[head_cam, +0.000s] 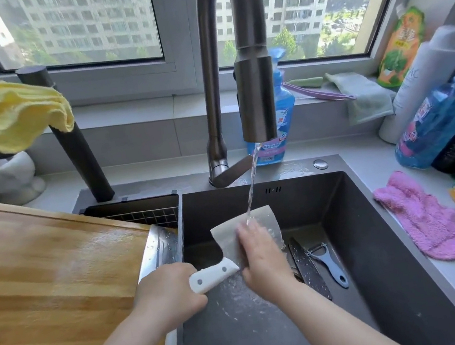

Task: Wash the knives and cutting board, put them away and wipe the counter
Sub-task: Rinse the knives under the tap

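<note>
Wooden cutting board [46, 285] at near left beside the sink [359, 227]. Gripping the cleaver [227, 239] by its white handle with left hand [167, 290]; pressing right hand [261, 255], fingers straight, flat on the blade, over the basin, beneath the faucet [254, 80] stream.

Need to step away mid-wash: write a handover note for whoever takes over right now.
Left hand: grip round the white handle of the cleaver, held over the sink under the running faucet.
Right hand: flat on that blade.
Elsewhere: a wet second cleaver lies on the sink-side edge of the cutting board; a dark knife and a peeler lie in the sink.
Done: nothing put away.
Left: finish the knives, wash the board, store everything, wipe the counter. A pink cloth lies to the right.
</note>
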A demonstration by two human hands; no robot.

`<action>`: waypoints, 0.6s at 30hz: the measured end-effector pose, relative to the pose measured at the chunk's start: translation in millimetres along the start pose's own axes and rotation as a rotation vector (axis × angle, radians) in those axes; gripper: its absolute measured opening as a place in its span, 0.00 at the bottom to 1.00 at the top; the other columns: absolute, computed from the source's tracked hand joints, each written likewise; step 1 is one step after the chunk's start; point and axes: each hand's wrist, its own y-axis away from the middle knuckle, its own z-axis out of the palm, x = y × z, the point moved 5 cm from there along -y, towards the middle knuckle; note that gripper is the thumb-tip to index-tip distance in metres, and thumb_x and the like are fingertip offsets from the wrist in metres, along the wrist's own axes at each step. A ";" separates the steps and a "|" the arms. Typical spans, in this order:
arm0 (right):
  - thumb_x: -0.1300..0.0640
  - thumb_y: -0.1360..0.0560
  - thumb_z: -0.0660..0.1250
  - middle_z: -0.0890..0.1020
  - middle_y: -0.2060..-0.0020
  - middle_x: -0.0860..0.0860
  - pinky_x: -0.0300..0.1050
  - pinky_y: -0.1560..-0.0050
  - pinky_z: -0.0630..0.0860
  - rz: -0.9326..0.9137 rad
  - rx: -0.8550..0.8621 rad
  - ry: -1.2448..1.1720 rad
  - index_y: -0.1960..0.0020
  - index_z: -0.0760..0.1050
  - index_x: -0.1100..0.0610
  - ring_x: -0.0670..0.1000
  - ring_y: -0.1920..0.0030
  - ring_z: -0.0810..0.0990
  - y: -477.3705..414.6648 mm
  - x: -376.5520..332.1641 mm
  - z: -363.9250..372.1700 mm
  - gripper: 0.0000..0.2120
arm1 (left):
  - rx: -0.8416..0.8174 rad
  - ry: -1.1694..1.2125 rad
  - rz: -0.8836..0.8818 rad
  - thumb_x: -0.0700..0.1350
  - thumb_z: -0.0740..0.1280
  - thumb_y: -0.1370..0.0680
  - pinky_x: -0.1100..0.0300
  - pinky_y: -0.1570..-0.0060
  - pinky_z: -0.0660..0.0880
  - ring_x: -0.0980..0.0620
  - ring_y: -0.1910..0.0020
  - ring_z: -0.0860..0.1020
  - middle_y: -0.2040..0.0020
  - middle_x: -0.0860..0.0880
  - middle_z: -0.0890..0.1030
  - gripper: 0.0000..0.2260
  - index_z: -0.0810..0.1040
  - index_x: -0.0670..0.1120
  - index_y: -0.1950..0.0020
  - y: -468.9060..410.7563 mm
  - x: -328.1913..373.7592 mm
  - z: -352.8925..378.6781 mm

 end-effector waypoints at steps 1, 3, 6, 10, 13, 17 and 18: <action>0.61 0.35 0.54 0.73 0.34 0.57 0.47 0.30 0.64 -0.069 -0.024 -0.075 0.33 0.64 0.61 0.56 0.32 0.70 1.6 -7.2 2.1 0.30 | 0.000 0.011 0.009 0.50 0.65 0.29 0.67 0.72 0.60 0.55 0.61 0.71 0.66 0.56 0.69 0.05 0.69 0.57 0.57 -0.8 1.7 0.9; 0.59 0.36 0.52 0.75 0.35 0.57 0.44 0.32 0.64 -0.176 -0.029 -0.066 0.34 0.65 0.60 0.55 0.33 0.71 5.4 -5.5 12.1 0.30 | 0.000 0.023 0.026 0.50 0.65 0.30 0.67 0.73 0.59 0.55 0.61 0.70 0.66 0.56 0.70 0.04 0.69 0.57 0.59 -2.0 3.9 2.6; 0.63 0.26 0.56 0.51 0.24 0.53 0.44 0.24 0.43 0.082 -0.058 -0.043 0.24 0.49 0.58 0.51 0.24 0.49 5.9 25.4 2.1 0.32 | 0.000 0.024 0.048 0.51 0.65 0.30 0.67 0.72 0.59 0.57 0.61 0.70 0.64 0.57 0.71 0.05 0.71 0.57 0.57 -2.8 2.5 7.1; 0.61 0.38 0.59 0.68 0.30 0.52 0.46 0.27 0.54 -0.057 -0.036 -0.036 0.30 0.62 0.61 0.53 0.31 0.70 26.7 8.0 12.8 0.35 | 0.000 0.043 0.067 0.51 0.65 0.30 0.68 0.71 0.61 0.57 0.60 0.72 0.61 0.57 0.75 0.05 0.73 0.56 0.55 -4.4 1.5 12.9; 0.55 0.42 0.51 0.79 0.39 0.51 0.43 0.33 0.61 -0.205 -0.006 -0.042 0.37 0.66 0.56 0.50 0.37 0.75 33.3 -6.6 19.1 0.33 | 0.009 0.072 0.087 0.52 0.66 0.30 0.68 0.70 0.63 0.57 0.58 0.74 0.57 0.56 0.77 0.06 0.74 0.57 0.54 -5.2 3.3 16.1; 0.58 0.41 0.52 0.77 0.37 0.53 0.43 0.29 0.49 -0.183 0.045 -0.010 0.35 0.65 0.58 0.50 0.33 0.66 34.8 -2.1 9.1 0.34 | 0.044 0.122 0.121 0.52 0.66 0.29 0.71 0.68 0.63 0.57 0.57 0.74 0.62 0.59 0.75 0.05 0.72 0.59 0.56 -2.3 5.5 17.0; 0.58 0.41 0.52 0.76 0.37 0.54 0.43 0.29 0.49 -0.169 0.039 -0.016 0.34 0.65 0.58 0.50 0.33 0.65 37.5 -4.3 9.6 0.34 | 0.062 0.131 0.131 0.53 0.66 0.29 0.71 0.68 0.62 0.57 0.57 0.73 0.63 0.59 0.74 0.06 0.70 0.60 0.57 -1.7 6.5 16.7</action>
